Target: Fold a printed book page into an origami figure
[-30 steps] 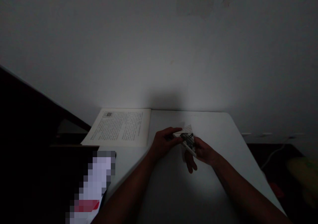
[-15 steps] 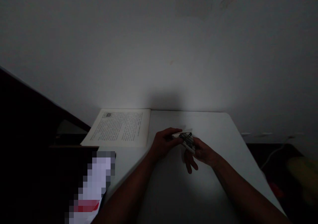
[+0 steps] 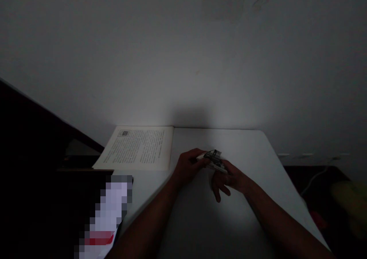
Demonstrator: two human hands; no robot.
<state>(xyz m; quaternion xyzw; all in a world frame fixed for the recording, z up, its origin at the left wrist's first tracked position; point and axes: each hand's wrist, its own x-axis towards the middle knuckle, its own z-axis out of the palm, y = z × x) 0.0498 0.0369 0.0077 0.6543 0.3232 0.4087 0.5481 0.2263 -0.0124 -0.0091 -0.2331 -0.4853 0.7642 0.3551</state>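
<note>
Between my hands, above the white table [image 3: 241,148], is a small folded piece of printed paper [image 3: 213,158] with dark and pale patches. My left hand [image 3: 187,167] pinches its left side, thumb on the near face and fingers behind. At the right side, my right hand [image 3: 229,178] grips the paper's edge between thumb and forefinger, while its other fingers hang loosely below. Dim light hides the finer folds and the fingertips behind the paper.
An open sheet or book page [image 3: 137,148] with printed text lies at the table's back left, against the wall [image 3: 143,60]. A pixelated, lit device [image 3: 111,209] sits at the left edge. A pale cable [image 3: 315,178] runs beyond the right edge.
The folded paper has tilted and turned between my hands, so its patterned face looks flatter. My right hand has shifted slightly; my left hand has barely moved.
</note>
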